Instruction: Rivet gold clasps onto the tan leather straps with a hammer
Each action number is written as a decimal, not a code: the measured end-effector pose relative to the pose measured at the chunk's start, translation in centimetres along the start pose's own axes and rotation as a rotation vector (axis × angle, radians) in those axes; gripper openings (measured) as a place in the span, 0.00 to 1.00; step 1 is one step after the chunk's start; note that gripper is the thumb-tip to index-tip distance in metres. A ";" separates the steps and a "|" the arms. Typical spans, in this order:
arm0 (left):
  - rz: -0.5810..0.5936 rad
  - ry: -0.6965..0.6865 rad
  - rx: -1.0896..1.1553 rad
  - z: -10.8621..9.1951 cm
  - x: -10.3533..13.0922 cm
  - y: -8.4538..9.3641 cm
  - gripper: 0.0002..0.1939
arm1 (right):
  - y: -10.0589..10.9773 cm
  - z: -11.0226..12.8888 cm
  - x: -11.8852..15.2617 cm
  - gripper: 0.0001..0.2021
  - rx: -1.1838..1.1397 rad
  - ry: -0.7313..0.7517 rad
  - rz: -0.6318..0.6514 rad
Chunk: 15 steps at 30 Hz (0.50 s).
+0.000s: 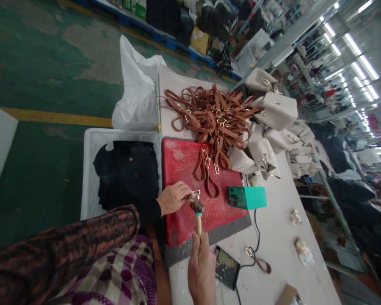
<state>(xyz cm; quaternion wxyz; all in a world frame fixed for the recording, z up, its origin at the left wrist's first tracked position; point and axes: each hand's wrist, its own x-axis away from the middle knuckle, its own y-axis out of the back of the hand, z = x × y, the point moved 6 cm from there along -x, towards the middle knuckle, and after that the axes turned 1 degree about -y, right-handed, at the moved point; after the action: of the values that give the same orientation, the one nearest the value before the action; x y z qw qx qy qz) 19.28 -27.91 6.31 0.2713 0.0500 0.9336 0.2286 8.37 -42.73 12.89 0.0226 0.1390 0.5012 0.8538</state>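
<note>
My right hand is wrapped round the wooden handle of a hammer, whose head is over the red mat. Close beside the hammer head, my left hand pinches a small shiny metal piece, with a ring-like part showing at its end; its exact kind is too small to make out. Just beyond my hands, brown leather straps with gold-coloured clasps lie on the mat. A large tangled heap of such straps covers the table behind it.
Beige handbags crowd the table's right side. A green box with a cable stands right of the mat. Nearer are a black tray of small pieces and a loose strap. At left, a white crate holds dark fabric pieces.
</note>
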 end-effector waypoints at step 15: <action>0.059 -0.012 0.028 0.0 0.3 -0.5 0.10 | 2.4 1.5 -0.4 0.22 0.020 0.016 -0.096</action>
<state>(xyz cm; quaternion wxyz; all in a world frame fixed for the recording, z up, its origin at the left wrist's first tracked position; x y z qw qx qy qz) 19.03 -28.31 5.93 0.2692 0.0829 0.9332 0.2232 9.44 -42.75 15.59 0.0581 0.1083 0.5159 0.8478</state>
